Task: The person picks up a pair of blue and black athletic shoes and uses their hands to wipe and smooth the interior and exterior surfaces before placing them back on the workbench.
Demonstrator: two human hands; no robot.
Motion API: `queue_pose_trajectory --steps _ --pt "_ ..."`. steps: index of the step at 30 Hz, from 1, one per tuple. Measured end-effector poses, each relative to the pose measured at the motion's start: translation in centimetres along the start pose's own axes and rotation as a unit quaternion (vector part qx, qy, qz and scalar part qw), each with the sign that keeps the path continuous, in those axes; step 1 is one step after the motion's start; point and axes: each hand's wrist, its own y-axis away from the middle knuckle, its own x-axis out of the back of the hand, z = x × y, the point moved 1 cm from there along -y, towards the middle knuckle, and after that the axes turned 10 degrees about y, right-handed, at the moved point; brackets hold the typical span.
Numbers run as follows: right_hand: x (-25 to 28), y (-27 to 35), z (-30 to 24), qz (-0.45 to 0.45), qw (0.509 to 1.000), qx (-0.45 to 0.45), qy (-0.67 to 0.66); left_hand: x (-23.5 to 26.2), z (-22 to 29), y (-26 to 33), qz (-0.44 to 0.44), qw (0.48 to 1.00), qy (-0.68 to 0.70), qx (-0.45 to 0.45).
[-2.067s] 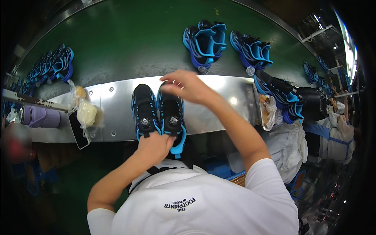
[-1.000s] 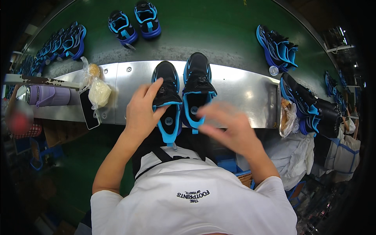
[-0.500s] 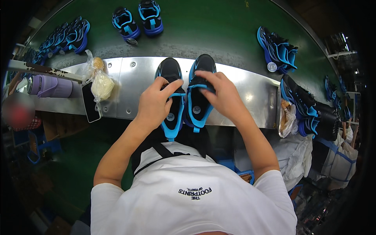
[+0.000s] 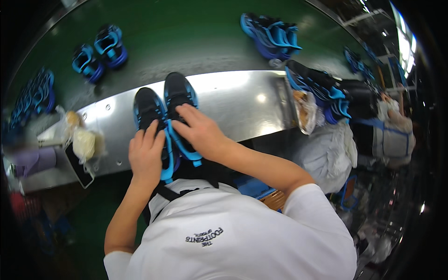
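Observation:
Two black and blue sneakers stand side by side on the metal ledge, toes pointing away from me. My left hand (image 4: 145, 154) rests on the tongue area of the left sneaker (image 4: 148, 105), its fingers stretched forward. Across the upper of the right sneaker (image 4: 179, 91) lies my right hand (image 4: 200, 130), fingers extended and a little apart. Neither hand is closed round a shoe. The hands partly cover the shoe openings, while bright blue collars and heel tabs show behind them.
Beyond the metal ledge (image 4: 233, 102), a green surface (image 4: 186, 35) carries a sneaker pair (image 4: 100, 53) and sneaker groups at far left and far right (image 4: 273, 35). A bagged food item (image 4: 84, 144), phone (image 4: 77, 163) and purple bottle (image 4: 35, 161) lie left. More sneakers (image 4: 322, 91) stand right.
The view has swung right, so the surroundings appear shifted left. My hands have moved from the tongues, with fingers bent, to lying flatter over the uppers.

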Motion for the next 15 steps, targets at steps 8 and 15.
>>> queue_pose_trajectory --steps 8,15 --pt "0.9 0.0 1.6 -0.033 0.999 -0.008 -0.004 -0.6 0.2 -1.0 0.021 0.998 0.0 -0.066" --pt "1.9 0.2 0.4 -0.015 0.999 -0.038 -0.021 0.7 1.1 -1.1 0.038 0.998 0.059 0.002"
